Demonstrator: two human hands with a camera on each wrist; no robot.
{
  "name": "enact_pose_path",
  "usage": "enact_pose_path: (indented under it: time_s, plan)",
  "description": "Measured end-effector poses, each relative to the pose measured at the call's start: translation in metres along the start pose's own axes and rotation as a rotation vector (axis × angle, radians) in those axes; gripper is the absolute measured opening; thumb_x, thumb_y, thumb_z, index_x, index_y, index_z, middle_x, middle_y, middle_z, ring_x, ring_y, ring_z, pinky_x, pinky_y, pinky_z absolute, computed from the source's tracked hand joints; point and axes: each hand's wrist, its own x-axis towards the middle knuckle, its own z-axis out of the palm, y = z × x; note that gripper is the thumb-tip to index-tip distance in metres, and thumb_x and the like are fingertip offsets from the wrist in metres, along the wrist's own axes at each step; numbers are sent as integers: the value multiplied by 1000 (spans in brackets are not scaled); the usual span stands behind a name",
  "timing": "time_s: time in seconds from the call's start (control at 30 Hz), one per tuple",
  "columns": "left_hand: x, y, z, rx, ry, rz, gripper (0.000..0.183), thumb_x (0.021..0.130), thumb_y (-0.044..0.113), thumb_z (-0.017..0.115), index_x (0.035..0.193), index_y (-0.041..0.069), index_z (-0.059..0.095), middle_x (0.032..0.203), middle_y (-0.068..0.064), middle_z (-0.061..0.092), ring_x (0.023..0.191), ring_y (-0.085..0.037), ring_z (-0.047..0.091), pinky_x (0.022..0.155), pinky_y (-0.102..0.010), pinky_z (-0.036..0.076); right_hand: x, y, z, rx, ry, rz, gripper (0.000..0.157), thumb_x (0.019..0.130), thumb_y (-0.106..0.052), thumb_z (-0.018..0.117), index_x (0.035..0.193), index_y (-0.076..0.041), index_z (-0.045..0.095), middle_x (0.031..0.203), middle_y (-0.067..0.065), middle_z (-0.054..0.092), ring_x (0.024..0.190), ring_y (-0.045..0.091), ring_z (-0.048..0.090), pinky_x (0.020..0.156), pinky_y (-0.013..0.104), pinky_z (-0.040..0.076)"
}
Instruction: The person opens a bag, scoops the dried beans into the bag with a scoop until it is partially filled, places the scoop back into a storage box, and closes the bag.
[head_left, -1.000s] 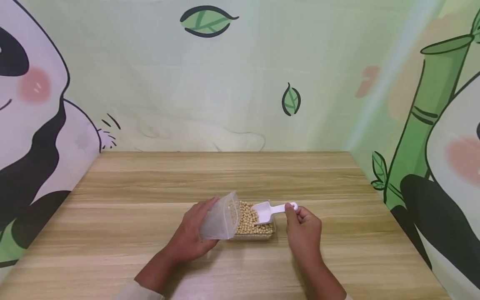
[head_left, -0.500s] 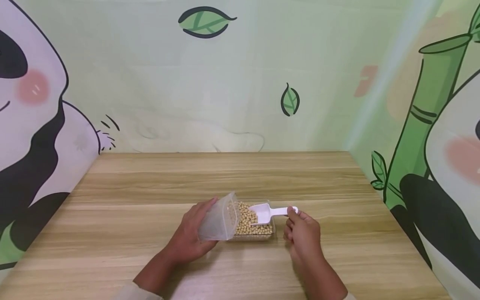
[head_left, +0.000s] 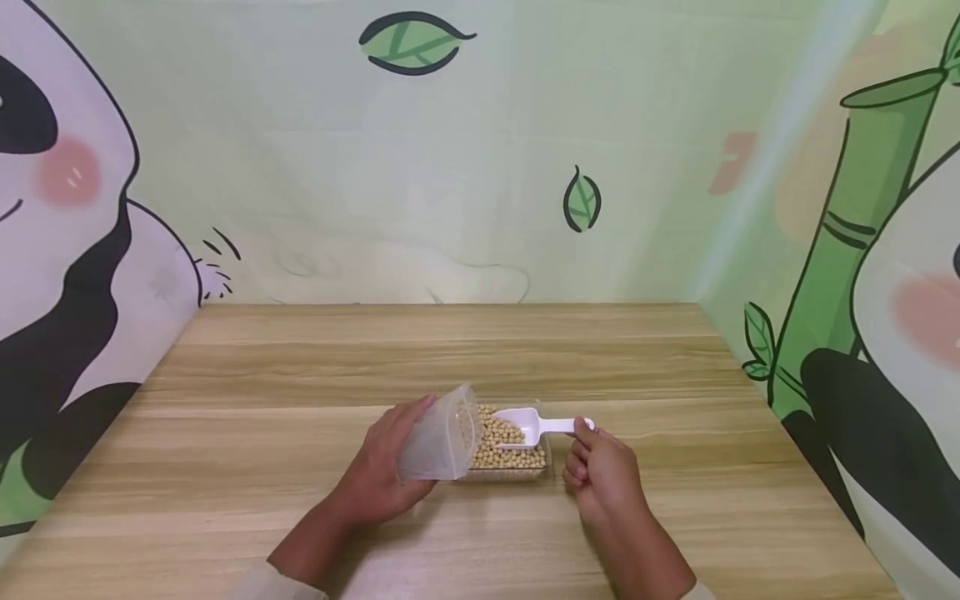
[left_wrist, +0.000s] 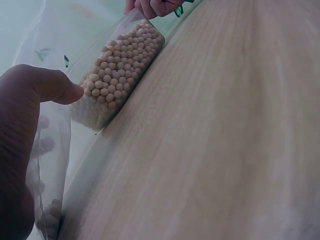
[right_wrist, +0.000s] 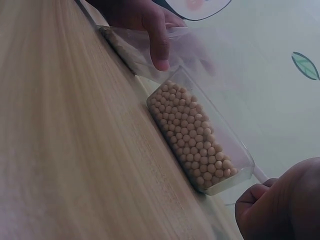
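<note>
A clear rectangular container (right_wrist: 175,145) full of pale soybeans (head_left: 510,457) stands on the table. My right hand (head_left: 606,471) pinches the handle end of a small white scoop (head_left: 531,427), its other fingers curled below. The scoop's blade lies among the beans, with some beans on it. On the container's left, my left hand (head_left: 390,467) holds a translucent plastic bag (head_left: 435,437) on its side, its mouth overlapping the container's left end. In the left wrist view the left thumb (left_wrist: 57,87) lies along the bag, and a few beans (left_wrist: 50,220) show at its bottom.
The wood-grain table (head_left: 450,350) runs back to a wall sheet (head_left: 337,167) printed with pandas, leaves and bamboo. Printed sheeting also flanks the table on the left and right.
The scoop has shifted slightly left into the beans, and more beans lie on its blade. My right hand has turned and dipped a little. The left hand and bag stay in place.
</note>
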Motion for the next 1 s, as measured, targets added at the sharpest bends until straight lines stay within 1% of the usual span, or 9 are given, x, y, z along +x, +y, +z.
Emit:
enact_pose_path:
  time_s: [0.17, 0.27, 0.4, 0.53, 0.7, 0.83, 1.0]
  plan:
    - [0, -1, 0, 8, 8, 20, 100, 72, 16, 92, 161, 4, 47, 142, -14, 67, 123, -28, 64, 100, -56, 53, -1, 0, -1, 27, -19, 4, 29, 116, -20, 49, 91, -11, 58, 62, -11, 32, 50, 2, 30, 49, 18, 26]
    - [0, -1, 0, 10, 9, 24, 100, 72, 16, 92, 161, 4, 47, 142, -13, 67, 123, -28, 64, 100, -56, 53, -1, -1, 0, 37, -14, -2, 30, 116, -20, 49, 89, -10, 59, 62, -11, 31, 50, 2, 29, 49, 18, 26]
    - [0, -1, 0, 8, 8, 18, 100, 72, 17, 92, 161, 4, 47, 142, -14, 66, 124, -29, 64, 101, -59, 52, -1, -2, 0, 42, -9, -22, 34, 116, -18, 49, 85, -10, 62, 62, -11, 30, 50, 2, 29, 49, 18, 25]
    - [0, -1, 0, 6, 4, 12, 101, 72, 17, 91, 161, 4, 47, 142, -14, 66, 124, -29, 64, 102, -62, 51, -2, -3, -1, 47, -29, -42, 39, 116, -18, 49, 80, -12, 64, 60, -11, 29, 49, 2, 27, 50, 19, 23]
    - [-1, 0, 0, 5, 1, 12, 101, 72, 17, 92, 162, 4, 47, 142, -14, 67, 123, -28, 64, 101, -59, 52, -3, -5, -1, 58, -17, -55, 41, 116, -17, 49, 77, -13, 64, 57, -12, 28, 48, 2, 26, 49, 19, 22]
    - [0, 0, 0, 8, 4, 19, 101, 72, 17, 93, 161, 3, 47, 141, -14, 67, 123, -28, 64, 100, -57, 52, -4, -7, -2, 73, -20, -64, 42, 116, -17, 48, 77, -13, 65, 57, -11, 29, 48, 2, 26, 49, 19, 22]
    - [-1, 0, 0, 3, 3, 16, 101, 72, 16, 93, 161, 3, 47, 141, -14, 67, 124, -29, 63, 101, -57, 52, -5, -8, -1, 99, -20, -70, 42, 117, -17, 46, 79, -12, 64, 56, -11, 29, 47, 3, 26, 49, 20, 21]
